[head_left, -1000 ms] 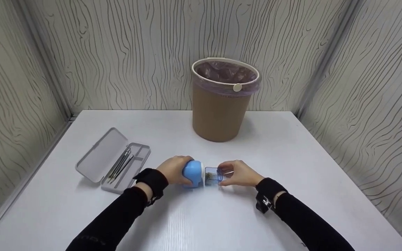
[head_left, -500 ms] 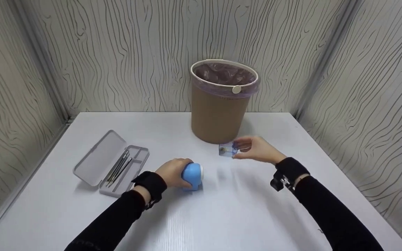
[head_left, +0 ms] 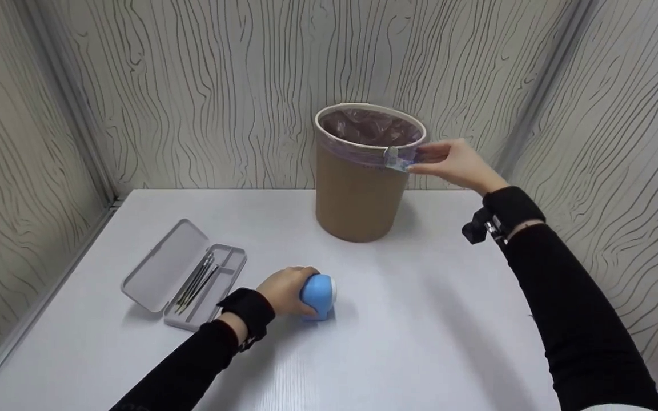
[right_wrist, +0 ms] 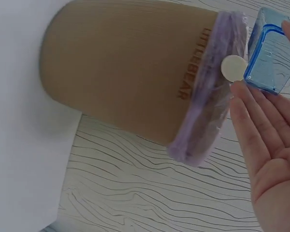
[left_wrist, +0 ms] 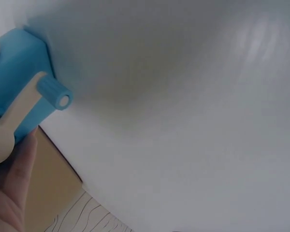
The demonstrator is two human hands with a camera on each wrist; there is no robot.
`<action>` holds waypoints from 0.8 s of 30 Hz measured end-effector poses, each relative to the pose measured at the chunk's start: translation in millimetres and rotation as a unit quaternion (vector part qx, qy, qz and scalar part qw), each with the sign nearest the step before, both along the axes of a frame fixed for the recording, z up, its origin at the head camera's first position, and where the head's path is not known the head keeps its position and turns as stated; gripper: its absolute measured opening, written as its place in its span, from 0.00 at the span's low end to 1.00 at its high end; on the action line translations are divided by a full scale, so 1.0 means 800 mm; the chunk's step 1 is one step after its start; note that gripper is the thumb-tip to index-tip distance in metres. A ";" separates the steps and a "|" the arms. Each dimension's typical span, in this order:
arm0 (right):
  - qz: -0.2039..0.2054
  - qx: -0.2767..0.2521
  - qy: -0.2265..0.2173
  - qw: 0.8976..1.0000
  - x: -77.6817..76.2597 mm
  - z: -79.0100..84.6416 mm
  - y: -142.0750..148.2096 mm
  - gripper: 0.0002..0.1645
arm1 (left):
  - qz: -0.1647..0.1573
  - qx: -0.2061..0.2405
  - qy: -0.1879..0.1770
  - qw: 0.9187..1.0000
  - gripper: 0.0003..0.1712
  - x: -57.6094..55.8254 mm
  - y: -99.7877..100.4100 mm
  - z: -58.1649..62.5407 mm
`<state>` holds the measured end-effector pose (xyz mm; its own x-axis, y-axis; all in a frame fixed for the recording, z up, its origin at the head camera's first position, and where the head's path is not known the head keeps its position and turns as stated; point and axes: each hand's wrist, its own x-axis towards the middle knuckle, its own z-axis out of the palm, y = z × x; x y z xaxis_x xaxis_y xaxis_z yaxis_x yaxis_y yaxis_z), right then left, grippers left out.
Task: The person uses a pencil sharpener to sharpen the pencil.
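Observation:
A blue crank pencil sharpener (head_left: 317, 295) sits on the white table, and my left hand (head_left: 285, 290) grips it from the left side. In the left wrist view its cream crank handle (left_wrist: 25, 102) with a blue knob shows on the near face. My right hand (head_left: 459, 165) is raised at the front rim of the trash bin (head_left: 357, 197), pinching a clear bluish shavings drawer (head_left: 396, 161) between thumb and fingers. The right wrist view has the drawer (right_wrist: 275, 60) beside the bin's round cream button, with the thumb on one side and fingers along the other.
The brown bin, lined with a purplish bag (head_left: 357, 127), stands at the back of the table. To the left lies an opened grey pencil case (head_left: 164, 268) with several pencils (head_left: 196, 283) inside. Patterned wall panels (head_left: 220, 91) enclose the table at the back and sides.
The right hand has pulled the drawer away from the sharpener and carried it up and back to the bin's rim. The left hand still holds the sharpener in about the same place.

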<state>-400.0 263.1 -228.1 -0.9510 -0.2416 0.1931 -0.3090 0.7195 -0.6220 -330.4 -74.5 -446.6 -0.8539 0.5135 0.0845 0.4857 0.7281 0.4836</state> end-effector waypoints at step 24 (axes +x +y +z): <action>-0.102 0.357 0.229 0.900 -0.085 0.032 -0.077 0.16 | 0.007 -0.013 0.001 1.000 0.42 -0.002 0.002 0.001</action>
